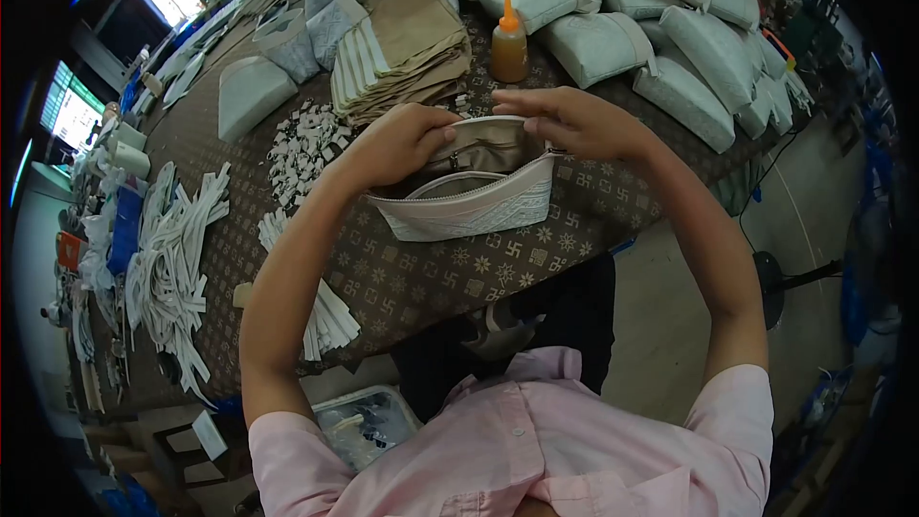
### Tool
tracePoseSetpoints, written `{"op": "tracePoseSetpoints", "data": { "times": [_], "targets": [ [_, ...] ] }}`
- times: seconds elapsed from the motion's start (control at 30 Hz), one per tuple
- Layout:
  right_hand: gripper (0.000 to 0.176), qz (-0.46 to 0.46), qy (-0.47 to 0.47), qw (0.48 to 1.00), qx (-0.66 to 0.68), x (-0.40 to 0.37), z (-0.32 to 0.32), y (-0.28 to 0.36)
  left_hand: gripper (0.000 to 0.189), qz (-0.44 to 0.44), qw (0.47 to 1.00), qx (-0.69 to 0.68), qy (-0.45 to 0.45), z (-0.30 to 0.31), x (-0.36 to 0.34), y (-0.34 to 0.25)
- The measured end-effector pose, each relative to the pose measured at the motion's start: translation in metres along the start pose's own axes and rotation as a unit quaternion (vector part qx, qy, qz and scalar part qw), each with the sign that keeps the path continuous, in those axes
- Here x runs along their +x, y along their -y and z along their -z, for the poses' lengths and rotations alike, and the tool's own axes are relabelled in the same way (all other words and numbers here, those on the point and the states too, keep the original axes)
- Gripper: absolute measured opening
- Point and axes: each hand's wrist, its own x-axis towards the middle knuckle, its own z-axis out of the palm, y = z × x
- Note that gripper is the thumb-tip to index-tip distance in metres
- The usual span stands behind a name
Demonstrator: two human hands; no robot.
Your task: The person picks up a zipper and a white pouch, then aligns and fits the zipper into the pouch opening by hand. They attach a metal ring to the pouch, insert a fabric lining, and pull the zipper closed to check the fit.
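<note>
A pale, embossed zipper pouch (pixel 469 217) lies on the patterned tablecloth in front of me, unzipped, its beige lining showing. My left hand (pixel 407 141) is closed on the left part of its back rim, thumb and fingertips at the edge. At the right end, my right hand (pixel 579 124) has the rim between thumb and fingers, the fingers reaching out behind it. Part of the right-hand grip is hidden. Behind the pouch stands an orange-tipped glue bottle (pixel 509 48), and a stack of beige lining pieces (pixel 412 43) lies to its left.
Several finished-looking pale pouches (pixel 593 43) are heaped at the back right. Small white scraps (pixel 304 148) form a pile beside my left forearm. Long white strips (pixel 172 258) hang over the table's left side. Below the table sits a clear plastic tub (pixel 369 421).
</note>
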Motion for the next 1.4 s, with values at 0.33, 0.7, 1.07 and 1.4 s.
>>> {"op": "tracePoseSetpoints", "data": {
  "times": [0.33, 0.7, 1.07, 1.4],
  "targets": [
    [0.030, -0.040, -0.044, 0.998, -0.011, 0.006, -0.001, 0.023, 0.018, -0.101, 0.993, 0.037, -0.055, -0.016, 0.034, -0.017],
    [0.018, -0.074, -0.031, 0.996, 0.045, 0.010, -0.002, 0.011, 0.021, -0.018, 0.998, -0.004, -0.061, -0.012, 0.009, 0.005],
    [0.025, 0.025, -0.025, 0.998, -0.048, 0.028, -0.010, 0.011, 0.017, -0.107, 0.991, 0.059, -0.060, -0.018, 0.024, 0.008],
    [0.017, -0.019, -0.027, 0.984, -0.177, 0.016, -0.008, 0.023, 0.021, -0.045, 0.996, 0.038, -0.073, -0.017, 0.018, -0.007]
  ]
}}
